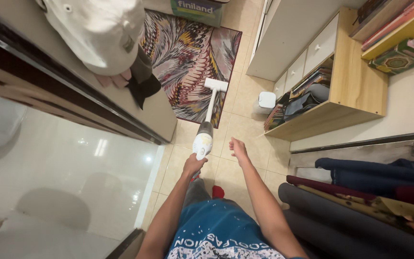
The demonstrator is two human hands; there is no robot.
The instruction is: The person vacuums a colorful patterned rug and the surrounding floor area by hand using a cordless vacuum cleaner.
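- Our left hand (193,165) grips the white stick vacuum (204,138), whose head rests on the patterned rug (183,57).
- Our right hand (238,148) hangs loose, holding nothing.
- The wooden shelf unit (355,91) holds stacked books (312,79) and folded cloth.

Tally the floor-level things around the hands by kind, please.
Stick vacuum, gripped by the left hand: 1
Patterned rug under the vacuum head: 1
Small white bin: 1
Wooden shelf unit with books: 1
Total: 4
The right hand is empty, held over the tiled floor.
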